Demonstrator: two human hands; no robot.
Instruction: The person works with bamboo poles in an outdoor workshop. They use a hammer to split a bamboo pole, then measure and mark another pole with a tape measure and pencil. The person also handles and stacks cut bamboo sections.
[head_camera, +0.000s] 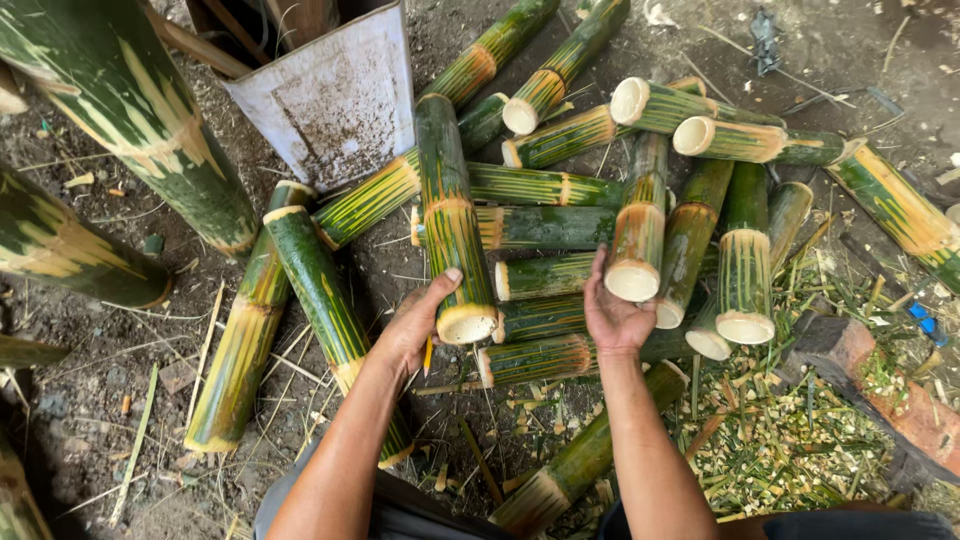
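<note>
On the dirt floor (90, 360), the left hand (415, 325) grasps one bamboo section (452, 230), the right hand (612, 312) at three o'clock clasps another bamboo piece (638, 225).

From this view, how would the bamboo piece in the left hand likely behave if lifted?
The bamboo piece looks rigid. Its hollow cut end suggests it is fairly light. Being round, it would probably roll if released from the left hand.
</note>
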